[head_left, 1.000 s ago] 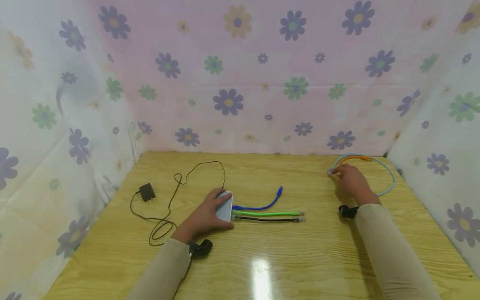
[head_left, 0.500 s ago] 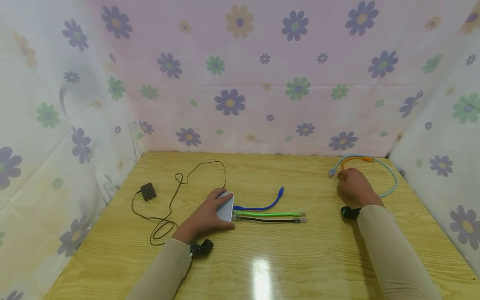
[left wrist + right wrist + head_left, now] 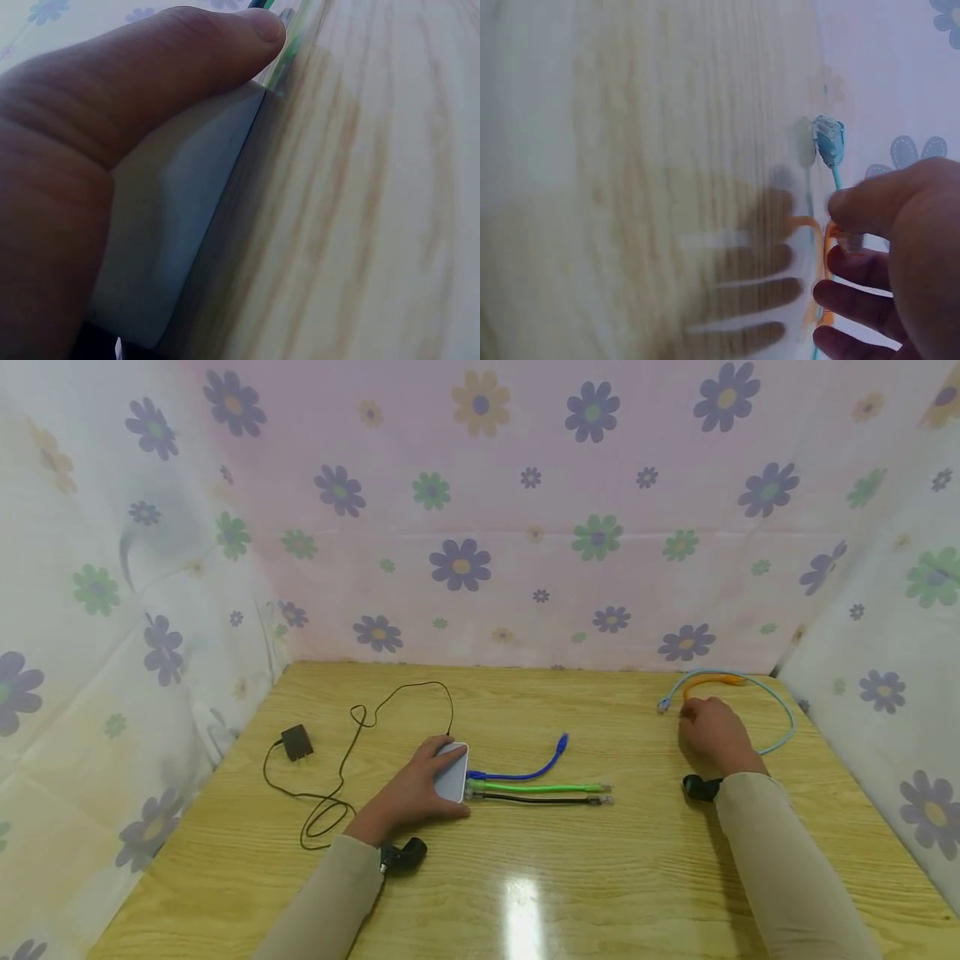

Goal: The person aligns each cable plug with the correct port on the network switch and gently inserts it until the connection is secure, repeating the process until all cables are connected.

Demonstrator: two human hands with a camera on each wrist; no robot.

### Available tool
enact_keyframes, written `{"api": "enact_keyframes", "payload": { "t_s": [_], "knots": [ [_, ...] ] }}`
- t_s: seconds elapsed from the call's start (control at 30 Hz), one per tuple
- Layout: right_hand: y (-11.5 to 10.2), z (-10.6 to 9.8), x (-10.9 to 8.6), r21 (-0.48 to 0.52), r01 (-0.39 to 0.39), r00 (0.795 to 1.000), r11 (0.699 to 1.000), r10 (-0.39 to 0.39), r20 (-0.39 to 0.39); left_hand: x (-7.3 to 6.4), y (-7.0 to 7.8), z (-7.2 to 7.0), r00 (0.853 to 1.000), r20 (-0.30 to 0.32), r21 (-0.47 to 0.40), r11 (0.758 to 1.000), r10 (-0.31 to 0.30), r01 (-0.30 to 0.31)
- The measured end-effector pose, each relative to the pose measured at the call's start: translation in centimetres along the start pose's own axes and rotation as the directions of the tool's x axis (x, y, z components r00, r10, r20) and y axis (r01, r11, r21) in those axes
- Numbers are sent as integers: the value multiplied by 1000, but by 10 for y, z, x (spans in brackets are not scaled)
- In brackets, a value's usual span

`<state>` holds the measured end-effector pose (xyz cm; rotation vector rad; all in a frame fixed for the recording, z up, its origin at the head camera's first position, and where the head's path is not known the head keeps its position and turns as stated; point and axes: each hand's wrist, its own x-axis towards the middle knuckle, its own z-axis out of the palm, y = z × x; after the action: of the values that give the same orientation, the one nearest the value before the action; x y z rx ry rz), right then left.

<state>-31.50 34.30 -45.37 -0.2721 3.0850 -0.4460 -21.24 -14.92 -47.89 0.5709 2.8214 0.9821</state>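
Observation:
In the head view my left hand (image 3: 412, 787) holds a small white network box (image 3: 452, 775) between thumb and fingers, flat on the table. The left wrist view shows the thumb (image 3: 187, 52) lying along the box's edge. Blue (image 3: 517, 776), green (image 3: 543, 788) and black (image 3: 536, 799) network cables run out from its right side. At the back right, my right hand (image 3: 714, 731) pinches the end of an orange network cable (image 3: 712, 678). Its clear plug (image 3: 851, 241) shows between thumb and forefinger in the right wrist view. Beside it lies a light blue network cable (image 3: 780, 703) with its plug uncovered.
A black power adapter (image 3: 297, 742) lies at the left. Its thin cord (image 3: 345, 752) loops over the table to the box's rear. Flower-patterned cloth (image 3: 480, 510) walls in the table's back and sides. Black wrist cameras (image 3: 702, 788) sit on both wrists.
My right hand has shifted slightly right, from beside the light blue cable's plug to the orange cable's end, which it now pinches. The left hand and the box stay in place.

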Motion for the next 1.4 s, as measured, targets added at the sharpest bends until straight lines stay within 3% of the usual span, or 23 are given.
{"api": "enact_keyframes", "payload": {
  "t_s": [0.3, 0.53, 0.7, 0.9, 1.07, 1.2, 1.4],
  "knots": [
    [-9, -10, -8, 89, -68, 989, 994, 79, -125, 1, -3, 1, 1000, -4, 2, 1000, 8, -8],
    [-14, -10, -16, 213, -177, 951, 961, 223, -214, 1, -4, 2, 1000, -3, -1, 1000, 2, -2],
    [-23, -14, -23, 367, -192, 911, 910, 304, -279, 1, -4, 2, 1000, 3, -1, 1000, -5, 5],
    [-34, -22, -29, 543, -203, 864, 815, 410, -293, 0, -5, 3, 1000, -2, -9, 1000, -5, 5],
    [-39, -27, -30, 627, -195, 866, 754, 433, -251, 1, -5, 3, 1000, 0, -10, 1000, -9, 9],
    [-43, -29, -31, 657, -170, 871, 735, 424, -248, 1, -6, 4, 1000, -1, -4, 1000, -5, 5],
    [-50, -29, -34, 668, -138, 875, 731, 406, -263, 2, -8, 5, 1000, -5, -2, 1000, 3, -3]
  ]
}}
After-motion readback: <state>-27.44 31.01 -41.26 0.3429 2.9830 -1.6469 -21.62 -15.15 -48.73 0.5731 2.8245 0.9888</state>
